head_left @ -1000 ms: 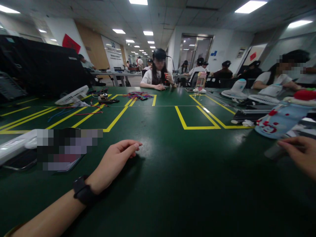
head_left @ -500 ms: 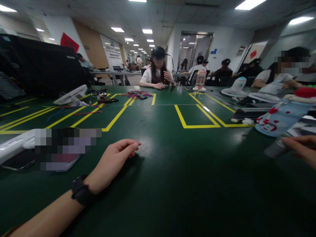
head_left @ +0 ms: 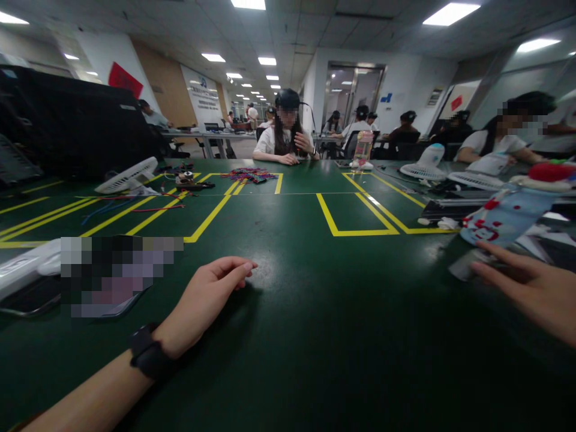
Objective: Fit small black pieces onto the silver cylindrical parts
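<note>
- Left hand (head_left: 204, 299) lies palm down on the green worktop (head_left: 315, 312), its grip loosely curled with the fingertips drawn near each other, holding nothing
- A black wristband (head_left: 146, 359) sits on that wrist
- Right hand (head_left: 531, 288) reaches in from the right, grip spread with fingers stretched flat, fingertips touching a small grey object (head_left: 463, 265) lying on the worktop
- Just beyond it lies a tilted pale-blue bottle with red print (head_left: 504, 217)
- A blurred phone (head_left: 112, 273) rests left of the left hand
</note>
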Demonstrator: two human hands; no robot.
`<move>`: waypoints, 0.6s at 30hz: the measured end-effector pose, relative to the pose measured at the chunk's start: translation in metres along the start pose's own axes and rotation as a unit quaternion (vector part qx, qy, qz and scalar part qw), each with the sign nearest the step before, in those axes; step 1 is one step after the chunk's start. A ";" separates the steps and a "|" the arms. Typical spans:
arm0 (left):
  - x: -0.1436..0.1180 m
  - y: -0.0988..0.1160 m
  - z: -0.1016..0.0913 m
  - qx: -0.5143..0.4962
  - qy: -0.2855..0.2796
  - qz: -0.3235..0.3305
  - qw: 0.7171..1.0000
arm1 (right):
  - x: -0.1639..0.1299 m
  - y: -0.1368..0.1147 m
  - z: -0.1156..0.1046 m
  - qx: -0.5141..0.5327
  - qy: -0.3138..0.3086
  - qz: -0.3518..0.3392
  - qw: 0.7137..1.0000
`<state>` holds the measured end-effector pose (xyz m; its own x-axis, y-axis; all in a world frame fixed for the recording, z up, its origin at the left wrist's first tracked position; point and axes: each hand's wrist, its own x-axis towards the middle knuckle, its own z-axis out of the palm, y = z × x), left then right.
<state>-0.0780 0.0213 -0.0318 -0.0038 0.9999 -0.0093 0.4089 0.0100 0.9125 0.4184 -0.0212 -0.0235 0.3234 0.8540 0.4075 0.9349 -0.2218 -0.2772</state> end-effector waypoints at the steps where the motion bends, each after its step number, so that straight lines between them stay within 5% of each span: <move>1: 0.000 0.001 0.001 0.004 0.002 0.000 1.000 | -0.006 -0.028 0.000 0.021 -0.036 -0.021 0.999; 3: 0.000 0.002 0.003 0.016 0.007 0.004 1.000 | -0.018 -0.086 0.004 0.095 -0.062 -0.130 0.985; 6: -0.001 0.004 0.002 0.048 0.000 0.008 0.999 | -0.038 -0.163 0.019 0.217 -0.132 -0.284 0.925; 9: 0.000 0.005 -0.003 0.080 -0.012 0.012 0.997 | -0.055 -0.211 0.036 0.290 -0.198 -0.349 0.869; 13: -0.001 0.011 0.001 0.084 -0.025 0.030 0.996 | -0.065 -0.225 0.052 0.339 -0.206 -0.312 0.863; 18: -0.007 0.042 0.037 0.100 -0.084 0.156 0.979 | -0.065 -0.219 0.061 0.382 -0.234 -0.249 0.859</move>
<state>-0.0269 0.0149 -0.0085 0.2921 0.9403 0.1749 0.5365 -0.3125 0.7839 0.1840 0.0010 -0.0425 -0.3497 0.8891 0.2952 0.5140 0.4455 -0.7330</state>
